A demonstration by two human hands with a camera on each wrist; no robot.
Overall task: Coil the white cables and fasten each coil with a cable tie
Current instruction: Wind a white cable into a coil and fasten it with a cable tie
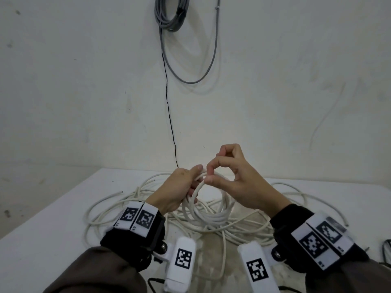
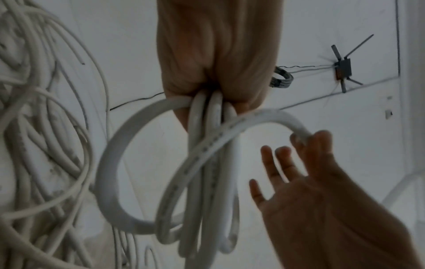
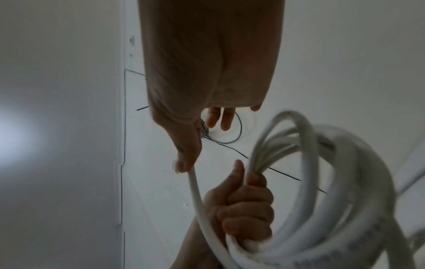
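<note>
Lower centre of the head view: your left hand [image 1: 177,187] is clenched round the gathered loops of the white cable coil [image 1: 208,216], thumb up along the bundle. The coil hangs from that fist, its lower loops just above the table [image 1: 53,218].

Your right hand [image 1: 234,182], just right of the left, pinches one strand of the same cable between thumb and forefinger at the top of the coil. In the left wrist view its other fingers [image 2: 281,163] spread loose.

Loose white cable [image 1: 118,204] sprawls in tangled loops across the table, left and right of the coil, under both wrists.

Upper centre, on the wall [image 1: 84,81]: a grey cable bundle [image 1: 171,13] hangs, a thin black wire [image 1: 169,115] dropping from it to the table's far edge.
</note>
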